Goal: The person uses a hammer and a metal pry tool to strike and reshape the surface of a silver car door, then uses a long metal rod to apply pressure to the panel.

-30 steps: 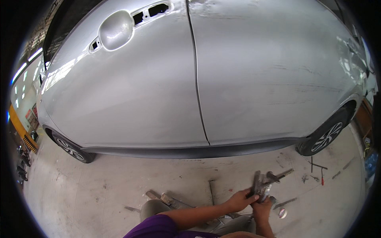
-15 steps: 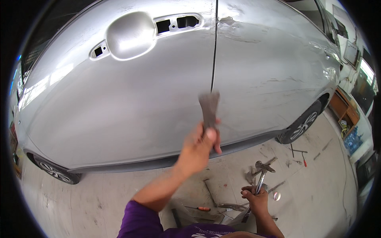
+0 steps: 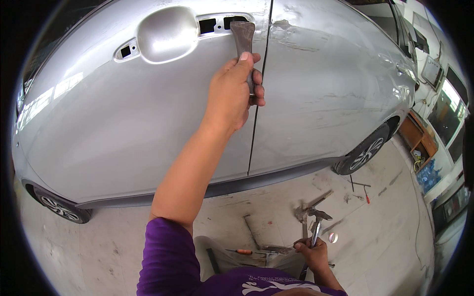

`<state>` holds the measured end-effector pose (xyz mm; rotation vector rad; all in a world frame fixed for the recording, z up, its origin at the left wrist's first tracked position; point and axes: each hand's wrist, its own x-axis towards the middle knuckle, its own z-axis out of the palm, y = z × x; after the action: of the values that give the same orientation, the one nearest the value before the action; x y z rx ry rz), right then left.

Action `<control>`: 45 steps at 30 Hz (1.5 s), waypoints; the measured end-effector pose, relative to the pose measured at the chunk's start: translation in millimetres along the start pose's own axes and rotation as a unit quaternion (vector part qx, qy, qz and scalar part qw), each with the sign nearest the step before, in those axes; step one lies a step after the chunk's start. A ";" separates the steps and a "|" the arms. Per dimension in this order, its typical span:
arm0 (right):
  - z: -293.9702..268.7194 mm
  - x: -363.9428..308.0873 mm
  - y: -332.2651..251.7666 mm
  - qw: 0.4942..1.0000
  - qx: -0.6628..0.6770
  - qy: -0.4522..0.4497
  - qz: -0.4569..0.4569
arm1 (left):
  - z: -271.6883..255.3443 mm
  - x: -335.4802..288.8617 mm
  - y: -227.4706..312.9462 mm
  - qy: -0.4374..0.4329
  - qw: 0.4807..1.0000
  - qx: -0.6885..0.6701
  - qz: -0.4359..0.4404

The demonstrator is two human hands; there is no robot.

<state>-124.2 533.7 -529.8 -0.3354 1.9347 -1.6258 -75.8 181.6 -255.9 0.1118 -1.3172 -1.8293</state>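
In front of a silver car's front door (image 3: 148,133), my left hand (image 3: 228,91) is raised with its fingers wrapped round a dark, flared steel tool (image 3: 243,35), like a broad chisel or body spoon. The tool's wide end points up and overlaps the right-hand handle opening; whether it touches the panel I cannot tell. Low at the right, my right hand (image 3: 316,255) grips a hammer (image 3: 316,228) by its shiny shaft, the dark head uppermost. Scuffs and a dent mark the rear door (image 3: 316,93), right of the door gap.
On the pale floor lie an orange-handled screwdriver (image 3: 243,251), a thin dark rod (image 3: 251,229), a roll of tape (image 3: 333,238) and several metal tools. The car's rear wheel (image 3: 365,153) stands at the right, near a wooden cabinet (image 3: 417,135) and blue plastic bottles (image 3: 428,176).
My left hand has moved up with the flared tool, from the lower door gap to the handle opening. The hammer in my right hand has shifted slightly down and left in view.
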 end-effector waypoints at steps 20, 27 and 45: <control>-12.8 32.0 18.5 0.994 -0.097 -0.045 -0.010 | 22.9 1.3 12.3 0.096 0.995 0.018 0.011; -7.5 35.1 20.3 0.996 -0.055 -0.063 -0.023 | 24.1 7.1 11.7 0.084 0.996 0.030 0.021; 8.9 67.8 -42.8 0.955 0.207 -0.202 -0.067 | 17.7 23.5 27.4 0.073 0.992 0.097 0.023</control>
<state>-180.6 480.3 -507.8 -0.5835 1.2574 -1.8304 -83.9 176.7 -216.8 0.3110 -1.3786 -1.6198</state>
